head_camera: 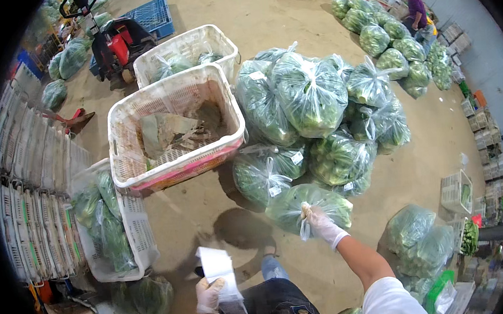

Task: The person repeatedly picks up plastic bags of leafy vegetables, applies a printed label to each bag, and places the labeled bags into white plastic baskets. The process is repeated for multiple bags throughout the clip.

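Observation:
My right hand [319,223], in a thin translucent glove, grips the knotted neck of a clear plastic bag of green vegetables [281,209]. This bag is beside a heap of similar tied bags [313,96], several bearing white labels. Lower down, my gloved left hand [209,294] holds a strip of white labels [219,268] that hangs past my fingers. A dark object shows partly behind the strip; I cannot tell what it is.
A large white plastic crate [177,162] with torn cardboard inside stands left of the heap. Another crate [141,234] holds bagged greens. Stacked crates [42,224] line the left side. A pallet jack [117,48] stands at upper left. One person [416,7] is by more bags at upper right.

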The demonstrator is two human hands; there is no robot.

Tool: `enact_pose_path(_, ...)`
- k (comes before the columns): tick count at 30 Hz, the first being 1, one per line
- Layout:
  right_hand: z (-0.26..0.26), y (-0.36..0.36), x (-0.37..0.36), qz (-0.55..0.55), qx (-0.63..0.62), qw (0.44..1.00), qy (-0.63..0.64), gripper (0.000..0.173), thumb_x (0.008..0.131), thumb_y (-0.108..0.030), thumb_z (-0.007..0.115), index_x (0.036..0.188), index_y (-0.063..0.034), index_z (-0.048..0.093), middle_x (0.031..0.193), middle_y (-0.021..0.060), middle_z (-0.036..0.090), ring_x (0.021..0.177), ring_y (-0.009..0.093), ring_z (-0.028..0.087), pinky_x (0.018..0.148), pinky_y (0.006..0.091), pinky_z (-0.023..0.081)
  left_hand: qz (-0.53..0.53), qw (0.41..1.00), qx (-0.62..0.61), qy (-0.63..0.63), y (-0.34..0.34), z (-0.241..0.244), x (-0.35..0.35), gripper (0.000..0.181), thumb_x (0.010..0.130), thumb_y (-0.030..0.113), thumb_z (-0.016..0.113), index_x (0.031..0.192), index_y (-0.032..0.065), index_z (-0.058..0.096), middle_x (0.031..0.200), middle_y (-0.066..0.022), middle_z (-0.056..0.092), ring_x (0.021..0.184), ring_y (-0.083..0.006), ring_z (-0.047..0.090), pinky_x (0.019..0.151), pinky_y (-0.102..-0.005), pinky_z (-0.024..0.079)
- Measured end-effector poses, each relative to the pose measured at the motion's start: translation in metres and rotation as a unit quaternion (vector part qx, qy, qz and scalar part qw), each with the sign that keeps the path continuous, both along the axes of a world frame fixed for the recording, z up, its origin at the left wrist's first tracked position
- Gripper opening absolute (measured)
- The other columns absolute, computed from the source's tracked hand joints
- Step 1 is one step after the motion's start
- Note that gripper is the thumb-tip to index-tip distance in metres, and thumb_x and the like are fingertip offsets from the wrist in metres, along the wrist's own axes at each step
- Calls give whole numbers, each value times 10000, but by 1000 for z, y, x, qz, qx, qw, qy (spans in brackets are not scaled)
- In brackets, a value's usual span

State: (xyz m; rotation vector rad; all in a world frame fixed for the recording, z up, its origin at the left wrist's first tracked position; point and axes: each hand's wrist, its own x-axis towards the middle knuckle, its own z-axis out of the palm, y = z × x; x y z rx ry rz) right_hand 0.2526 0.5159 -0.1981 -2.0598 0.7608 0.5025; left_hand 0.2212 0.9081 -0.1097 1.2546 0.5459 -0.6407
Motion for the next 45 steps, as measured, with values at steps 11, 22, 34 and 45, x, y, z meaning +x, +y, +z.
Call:
enact_pose_path(11, 98, 8, 57, -10, 320, 932, -167, 410, 730, -204, 635, 1096, -51, 533, 1028, 116, 546, 879, 235, 539, 819, 329, 413, -100, 993, -33, -56, -126, 23, 54, 260, 781, 112, 587, 1004, -18, 559, 878, -41, 596, 750, -105, 548, 665, -248, 450)
enact_pose_path(22, 166, 161, 53, -41, 442, 865, -236, 159, 686, -143, 634, 746, -99, 494, 1066, 120, 516, 962, 216, 495, 829, 340, 414, -28, 978, -131, -159, -61, 33, 27, 266, 770, 113, 612, 1019, 21, 591, 929, -22, 597, 834, -92, 536, 755, -233, 426)
enact_pose_path(34, 163, 347, 58, 262, 344, 902, 3, 166, 755, -169, 614, 871, -60, 567, 688, -47, 482, 627, 44, 417, 552, 189, 357, 256, 941, 17, -220, 111, 59, -10, 726, 751, -30, 591, 1351, 115, 208, 1206, -81, 464, 1050, -148, 482, 860, -253, 409)
enact_pose_path(45, 193, 531, 40, 308, 315, 896, 57, 101, 750, -123, 654, 776, -29, 631, 635, -3, 566, 519, 49, 437, 467, 191, 341, 425, 876, -46, -222, 246, 56, -45, 392, 824, 129, 563, 1192, 46, 457, 1049, -56, 558, 911, -109, 529, 783, -241, 451)
